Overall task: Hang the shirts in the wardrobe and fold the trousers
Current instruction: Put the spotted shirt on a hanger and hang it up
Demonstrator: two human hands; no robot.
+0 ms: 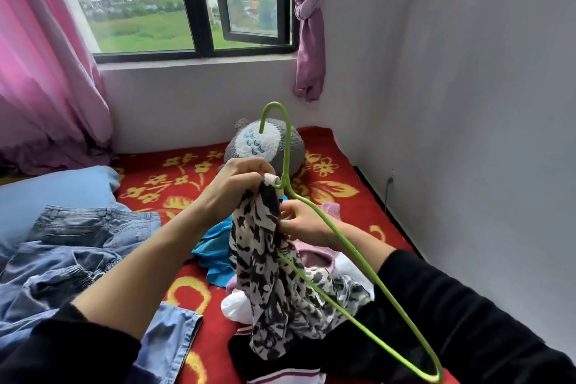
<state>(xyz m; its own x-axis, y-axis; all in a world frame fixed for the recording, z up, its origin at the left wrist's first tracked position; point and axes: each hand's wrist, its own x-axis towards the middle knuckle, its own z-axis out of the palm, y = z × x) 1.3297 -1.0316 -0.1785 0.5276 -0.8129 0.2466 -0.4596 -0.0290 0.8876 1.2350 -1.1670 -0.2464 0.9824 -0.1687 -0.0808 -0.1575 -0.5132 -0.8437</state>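
Note:
A black-and-white patterned shirt [274,284] hangs over a green wire hanger [330,246] above the bed. My left hand [240,184] grips the shirt's top edge right beside the hanger's neck. My right hand [300,221] pinches the shirt fabric just below, close to the hanger's sloping arm. The hook points up toward the window. Blue jeans [71,246] lie crumpled on the left of the bed. A turquoise garment [215,256], a pink one [314,259] and a white one [237,305] are heaped under the shirt.
The bed has a red blanket [174,184] with yellow flowers. A grey plush toy [265,146] sits at the far end, a blue pillow [53,193] at the left. The wall [467,134] stands close on the right, and the window [193,3] with pink curtains is ahead.

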